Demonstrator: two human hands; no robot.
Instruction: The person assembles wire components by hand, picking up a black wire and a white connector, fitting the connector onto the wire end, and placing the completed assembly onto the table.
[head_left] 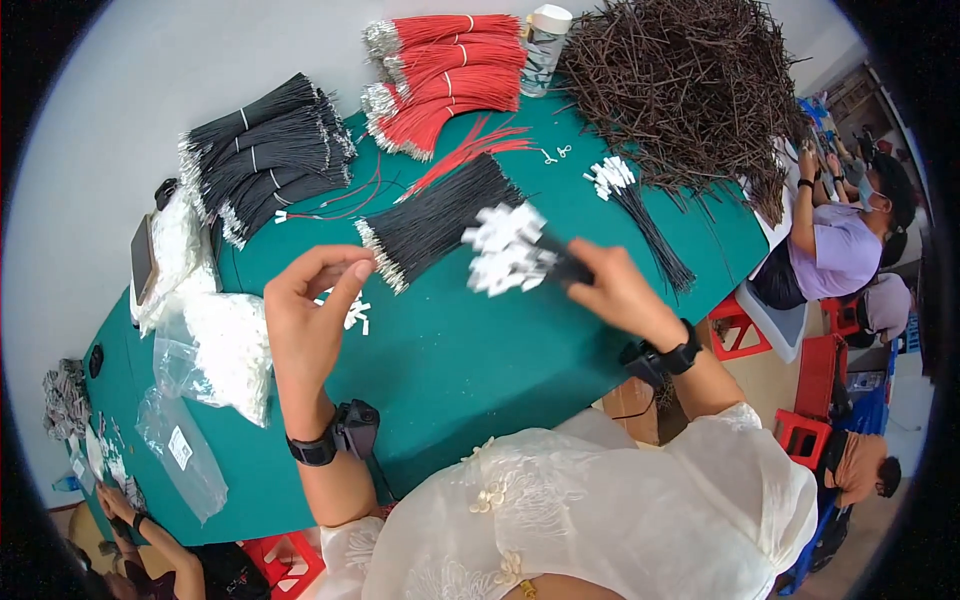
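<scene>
My right hand is wrapped round a bundle of black wires, raised over the green table. White plastic connectors cluster at the bundle's left end, smeared by motion. My left hand has thumb and forefinger pinched together; anything between them is too small to make out. Its fingertips are beside the silver ends of a flat pile of loose black wires in the middle. Small loose white connectors lie on the table, partly hidden behind my left hand.
Tied black wire bundles and red wire bundles lie at the back. A big heap of dark brown wires fills the back right, near finished-looking black wires with white ends. Bags of white parts stand left. Co-workers sit at both sides.
</scene>
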